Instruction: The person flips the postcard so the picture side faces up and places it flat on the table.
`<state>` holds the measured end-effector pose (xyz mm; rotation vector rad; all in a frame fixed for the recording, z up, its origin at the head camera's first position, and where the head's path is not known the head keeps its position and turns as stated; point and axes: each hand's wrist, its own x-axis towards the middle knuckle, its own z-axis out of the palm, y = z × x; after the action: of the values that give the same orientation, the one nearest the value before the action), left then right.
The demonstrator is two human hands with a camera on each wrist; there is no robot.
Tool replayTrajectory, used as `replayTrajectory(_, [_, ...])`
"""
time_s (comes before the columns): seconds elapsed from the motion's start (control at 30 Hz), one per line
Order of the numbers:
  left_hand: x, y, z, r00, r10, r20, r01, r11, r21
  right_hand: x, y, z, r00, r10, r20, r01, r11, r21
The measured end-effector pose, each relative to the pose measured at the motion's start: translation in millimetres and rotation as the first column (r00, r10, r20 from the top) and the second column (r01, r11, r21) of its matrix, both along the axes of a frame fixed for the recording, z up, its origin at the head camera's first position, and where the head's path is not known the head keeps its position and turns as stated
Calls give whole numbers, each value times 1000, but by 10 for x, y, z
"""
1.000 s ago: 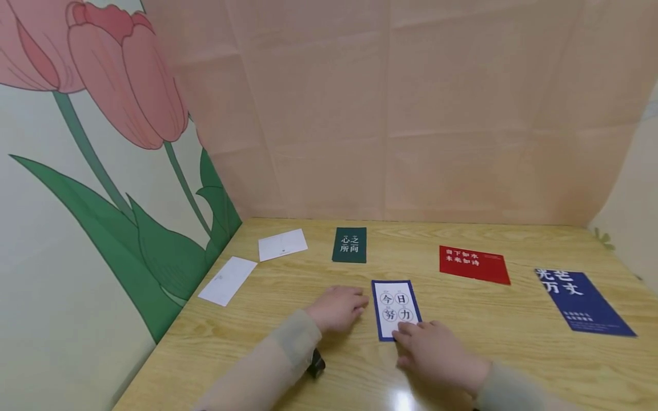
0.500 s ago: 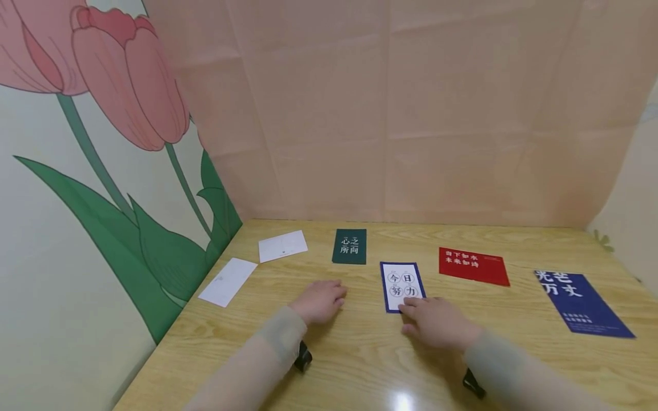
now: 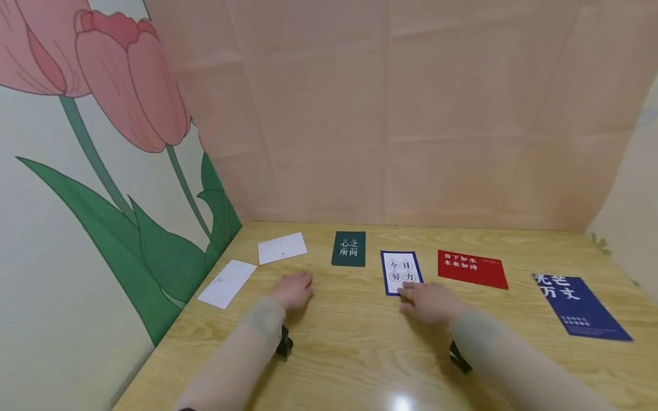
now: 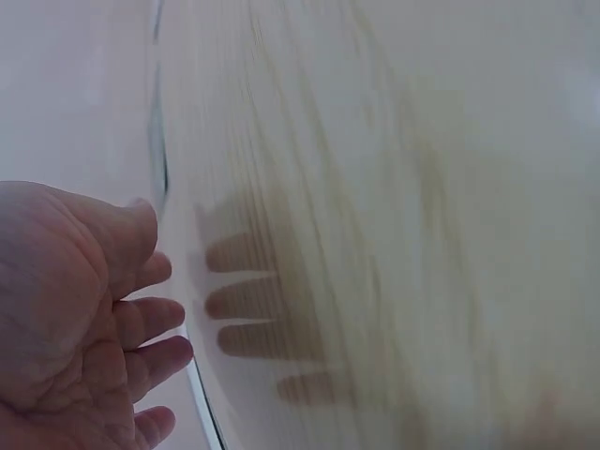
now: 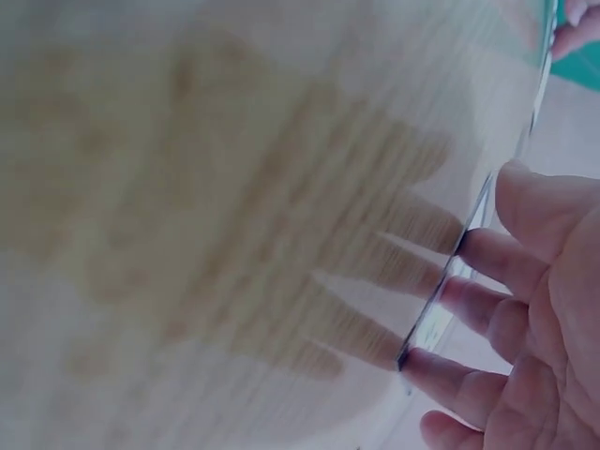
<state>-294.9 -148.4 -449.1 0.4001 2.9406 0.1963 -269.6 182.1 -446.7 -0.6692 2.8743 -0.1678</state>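
A white card with a blue border and dark characters (image 3: 398, 270) lies flat on the wooden table (image 3: 349, 348). My right hand (image 3: 432, 302) touches its near right corner with the fingertips; in the right wrist view those fingers (image 5: 487, 305) reach out fairly straight against the card's thin edge. Over at the left, my left hand (image 3: 293, 290) is low over the table, below a white card (image 3: 283, 248). Seen from the left wrist, its fingers (image 4: 155, 319) are loosely extended and hold nothing, with their shadow on the tabletop.
A green card (image 3: 349, 249) lies at the back middle. To the right are a red card (image 3: 473, 269) and a dark blue card (image 3: 583, 308). Another white card (image 3: 227, 283) is near the left edge. A pinkish cloth (image 3: 390, 114) hangs behind the table.
The blue-bordered card has slid away toward the back and slightly right under my right hand's fingers. My left hand has drawn off to the left, away from it.
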Motion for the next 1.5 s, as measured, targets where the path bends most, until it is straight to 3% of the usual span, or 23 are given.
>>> replayTrajectory(0.2, [-26, -243, -23, 994, 106, -31, -105, 994, 23, -176, 16, -17, 999, -38, 27, 39, 999, -7])
replayTrajectory(0.33, [-32, -413, -25, 983, 173, -56, -172, 985, 12, -283, 17, -28, 998, -47, 46, 48, 999, -17])
replayTrajectory(0.43, [-19, -554, -7, 970, 239, -35, -239, 971, 12, -348, 10, -29, 996, -61, 59, 62, 998, -29])
replayTrajectory(0.5, [-5, -654, 9, 955, 297, -3, -296, 955, 27, -383, 6, -18, 995, -70, 64, 73, 997, -33])
replayTrajectory(0.7, [36, -934, 0, 883, 460, 89, -467, 881, 80, -464, -3, 31, 993, -93, 72, 96, 995, -36])
replayTrajectory(0.9, [90, -1098, -58, 837, 525, 154, -540, 837, 85, -496, -5, 66, 986, -129, 109, 133, 991, -32])
replayTrajectory(1.03, [183, -1164, -92, 845, 503, 181, -525, 845, 105, -527, 0, 41, 980, -148, 130, 152, 988, -25])
replayTrajectory(1.2, [335, -1174, -95, 889, 428, 162, -445, 891, 93, -534, 6, 11, 980, -150, 132, 154, 988, -23])
replayTrajectory(1.5, [624, -1005, -143, 943, 304, 133, -314, 948, 60, -518, 6, -4, 978, -160, 137, 165, 986, -25])
